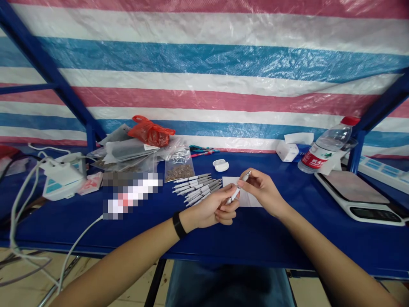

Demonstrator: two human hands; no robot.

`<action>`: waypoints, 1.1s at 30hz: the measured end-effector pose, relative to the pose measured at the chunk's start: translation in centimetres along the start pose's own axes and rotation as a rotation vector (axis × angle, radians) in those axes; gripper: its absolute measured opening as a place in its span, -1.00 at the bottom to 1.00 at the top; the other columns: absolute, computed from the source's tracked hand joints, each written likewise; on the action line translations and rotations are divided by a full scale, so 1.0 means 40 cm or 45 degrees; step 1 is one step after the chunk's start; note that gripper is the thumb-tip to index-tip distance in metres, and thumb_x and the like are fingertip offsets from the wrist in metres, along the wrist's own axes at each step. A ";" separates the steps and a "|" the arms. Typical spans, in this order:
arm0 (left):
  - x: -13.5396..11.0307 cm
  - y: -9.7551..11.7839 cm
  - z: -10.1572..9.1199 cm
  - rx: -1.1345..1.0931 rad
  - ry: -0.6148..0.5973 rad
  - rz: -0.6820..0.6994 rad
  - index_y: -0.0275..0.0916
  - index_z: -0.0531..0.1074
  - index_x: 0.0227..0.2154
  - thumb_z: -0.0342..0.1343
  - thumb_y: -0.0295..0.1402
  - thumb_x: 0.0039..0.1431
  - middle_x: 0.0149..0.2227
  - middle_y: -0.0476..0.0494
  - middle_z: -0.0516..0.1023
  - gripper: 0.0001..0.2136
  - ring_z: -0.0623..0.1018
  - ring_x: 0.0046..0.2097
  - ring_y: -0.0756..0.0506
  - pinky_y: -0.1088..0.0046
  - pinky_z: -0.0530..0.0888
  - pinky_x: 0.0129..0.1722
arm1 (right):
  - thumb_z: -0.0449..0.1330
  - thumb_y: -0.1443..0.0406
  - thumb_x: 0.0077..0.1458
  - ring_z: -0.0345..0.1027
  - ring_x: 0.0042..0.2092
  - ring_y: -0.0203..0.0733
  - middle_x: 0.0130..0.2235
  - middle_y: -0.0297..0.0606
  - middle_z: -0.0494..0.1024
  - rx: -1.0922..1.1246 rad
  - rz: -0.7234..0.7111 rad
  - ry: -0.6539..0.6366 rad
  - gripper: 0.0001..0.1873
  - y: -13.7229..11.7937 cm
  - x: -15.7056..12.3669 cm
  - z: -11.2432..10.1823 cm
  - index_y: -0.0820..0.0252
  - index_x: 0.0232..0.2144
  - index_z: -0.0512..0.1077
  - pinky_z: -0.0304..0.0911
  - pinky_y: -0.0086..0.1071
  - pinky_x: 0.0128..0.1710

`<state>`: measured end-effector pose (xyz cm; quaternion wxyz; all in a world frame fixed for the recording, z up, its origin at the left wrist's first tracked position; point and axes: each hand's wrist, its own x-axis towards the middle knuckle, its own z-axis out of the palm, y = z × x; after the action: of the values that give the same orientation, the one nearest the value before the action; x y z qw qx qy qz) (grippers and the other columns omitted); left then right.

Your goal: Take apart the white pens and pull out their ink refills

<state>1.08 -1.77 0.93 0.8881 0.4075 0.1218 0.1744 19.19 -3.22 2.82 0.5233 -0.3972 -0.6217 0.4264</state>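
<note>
A white and silver pen [235, 194] is held aslant between both hands above the blue table. My left hand [217, 207], with a black band on its wrist, is closed around the pen's lower end. The fingers of my right hand [263, 189] pinch its upper end. Just left of the hands lies a pile of several similar white and silver pens [194, 187], partly hidden by my left hand. Beneath my hands is a sheet of white paper [254, 200], partly covered by them. A small white case [220, 165] lies behind the hands.
Left of the pens are a clear bag of brown bits [179, 168], stacked plastic bags [128, 151], a red plastic bag [151, 131] and a power strip [64, 179] with cables. On the right stand a water bottle [326, 149], a white box [286, 151] and a scale [358, 187].
</note>
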 end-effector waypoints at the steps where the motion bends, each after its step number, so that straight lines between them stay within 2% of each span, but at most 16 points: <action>1: 0.001 0.001 0.001 0.013 0.029 0.029 -0.18 0.21 -0.36 -0.02 -0.14 0.44 -0.64 0.18 0.09 -0.72 -0.09 -0.66 0.11 0.61 -0.06 -0.65 | 0.44 0.02 -0.01 0.38 -0.36 -0.19 -0.40 -0.33 0.49 0.052 0.026 0.001 -0.65 -0.002 0.002 -0.004 0.11 -0.43 0.47 0.33 -0.29 -0.28; 3: 0.001 0.002 0.003 0.046 0.074 0.077 -0.21 0.26 -0.34 -0.01 -0.13 0.43 -0.60 0.15 0.17 -0.72 -0.03 -0.66 0.12 0.62 0.00 -0.65 | 0.45 0.12 -0.02 0.42 -0.30 -0.18 -0.33 -0.32 0.55 0.189 0.108 -0.035 -0.70 -0.009 0.002 -0.011 0.07 -0.26 0.55 0.34 -0.26 -0.19; 6: 0.003 0.001 0.005 0.066 0.136 0.110 -0.26 0.32 -0.31 -0.02 -0.16 0.43 -0.58 0.12 0.21 -0.73 0.05 -0.65 0.13 0.62 0.07 -0.63 | 0.44 0.19 -0.03 0.46 -0.18 -0.13 -0.24 -0.31 0.61 0.298 0.184 -0.029 -0.60 -0.015 0.000 -0.018 -0.01 -0.10 0.54 0.33 -0.22 -0.12; 8: 0.004 0.001 0.004 0.055 0.141 0.090 -0.28 0.34 -0.30 -0.04 -0.17 0.44 -0.57 0.12 0.20 -0.72 0.04 -0.64 0.13 0.62 0.06 -0.64 | 0.44 0.18 -0.04 0.45 -0.17 -0.12 -0.25 -0.30 0.60 0.234 0.159 0.052 -0.65 -0.009 0.001 -0.018 0.00 -0.15 0.56 0.32 -0.23 -0.14; 11: 0.003 -0.001 0.002 0.060 0.128 0.056 -0.23 0.29 -0.31 -0.02 -0.15 0.43 -0.57 0.14 0.19 -0.74 -0.01 -0.65 0.13 0.64 -0.01 -0.65 | 0.47 0.14 -0.08 0.37 -0.35 -0.21 -0.42 -0.37 0.51 0.121 0.120 0.152 -0.69 0.005 0.004 -0.015 0.06 -0.27 0.57 0.29 -0.29 -0.27; 13: 0.002 -0.003 0.002 0.076 0.133 0.068 -0.19 0.23 -0.32 0.05 -0.14 0.40 -0.57 0.16 0.19 -0.75 -0.02 -0.65 0.13 0.65 -0.03 -0.65 | 0.50 0.15 -0.12 0.35 -0.41 -0.23 -0.48 -0.41 0.48 0.147 0.134 0.174 -0.65 0.008 0.006 -0.014 0.07 -0.26 0.56 0.30 -0.29 -0.29; 15: 0.002 -0.005 0.001 0.090 0.148 0.100 -0.17 0.23 -0.31 0.09 -0.15 0.39 -0.58 0.18 0.18 -0.75 -0.02 -0.65 0.14 0.65 -0.02 -0.65 | 0.52 0.17 -0.14 0.43 -0.33 -0.18 -0.43 -0.38 0.55 0.236 0.167 0.154 -0.59 0.005 0.006 -0.015 0.05 -0.20 0.55 0.34 -0.27 -0.22; 17: 0.003 -0.008 0.001 0.113 0.174 0.134 -0.19 0.26 -0.31 0.09 -0.15 0.38 -0.58 0.17 0.19 -0.76 0.01 -0.65 0.14 0.64 0.01 -0.64 | 0.51 0.18 -0.15 0.49 -0.22 -0.13 -0.30 -0.32 0.63 0.321 0.172 0.120 -0.56 -0.002 0.005 -0.016 0.01 -0.16 0.55 0.36 -0.22 -0.14; 19: 0.006 -0.011 0.001 0.146 0.207 0.154 -0.22 0.30 -0.30 0.10 -0.15 0.38 -0.56 0.13 0.23 -0.76 0.08 -0.65 0.14 0.62 0.08 -0.62 | 0.50 0.18 -0.13 0.50 -0.17 -0.11 -0.19 -0.29 0.64 0.319 0.132 0.122 -0.58 -0.005 0.004 -0.016 0.00 -0.17 0.56 0.37 -0.22 -0.12; 20: 0.007 -0.012 0.001 0.161 0.217 0.160 -0.23 0.32 -0.29 0.10 -0.15 0.37 -0.54 0.11 0.25 -0.76 0.12 -0.64 0.14 0.61 0.12 -0.61 | 0.50 0.18 -0.12 0.50 -0.18 -0.12 -0.20 -0.30 0.63 0.273 0.106 0.137 -0.60 -0.004 0.004 -0.016 0.00 -0.18 0.56 0.37 -0.22 -0.13; 22: 0.008 -0.014 0.003 0.174 0.226 0.158 -0.26 0.35 -0.28 0.10 -0.16 0.36 -0.51 0.08 0.28 -0.75 0.16 -0.62 0.14 0.60 0.14 -0.60 | 0.50 0.17 -0.11 0.46 -0.29 -0.16 -0.34 -0.34 0.59 0.153 0.073 0.172 -0.62 0.004 0.005 -0.014 0.03 -0.20 0.57 0.36 -0.26 -0.22; 24: 0.008 -0.014 0.005 0.164 0.228 0.152 -0.27 0.36 -0.28 0.10 -0.16 0.36 -0.51 0.10 0.24 -0.75 0.12 -0.63 0.15 0.61 0.10 -0.61 | 0.52 0.16 -0.13 0.37 -0.42 -0.23 -0.50 -0.42 0.47 0.072 0.061 0.215 -0.63 0.012 0.006 -0.013 0.07 -0.24 0.57 0.32 -0.30 -0.33; 26: 0.007 -0.013 0.006 0.154 0.231 0.143 -0.26 0.33 -0.32 0.09 -0.15 0.37 -0.53 0.13 0.18 -0.74 0.04 -0.64 0.15 0.61 0.03 -0.63 | 0.53 0.15 -0.16 0.30 -0.48 -0.27 -0.54 -0.45 0.43 0.081 0.069 0.240 -0.63 0.016 0.005 -0.013 0.09 -0.27 0.56 0.26 -0.33 -0.39; 31: 0.008 -0.009 0.001 0.132 0.218 0.149 -0.19 0.20 -0.35 0.08 -0.15 0.38 -0.57 0.17 0.19 -0.72 0.01 -0.65 0.14 0.64 0.02 -0.64 | 0.52 0.15 -0.13 0.39 -0.37 -0.20 -0.29 -0.31 0.62 0.320 0.173 0.077 -0.52 0.000 0.004 -0.012 0.01 -0.12 0.55 0.33 -0.25 -0.31; 33: 0.009 -0.010 -0.001 0.139 0.208 0.150 -0.18 0.20 -0.33 0.09 -0.15 0.37 -0.57 0.17 0.19 -0.73 0.01 -0.65 0.14 0.64 0.02 -0.64 | 0.51 0.15 -0.13 0.44 -0.27 -0.15 -0.24 -0.28 0.63 0.286 0.178 0.099 -0.51 -0.003 0.005 -0.011 0.01 -0.11 0.55 0.34 -0.23 -0.25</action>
<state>1.46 -1.83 0.58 0.8398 0.4462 0.1790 0.2523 19.59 -3.03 3.02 0.5572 -0.3948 -0.5200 0.5130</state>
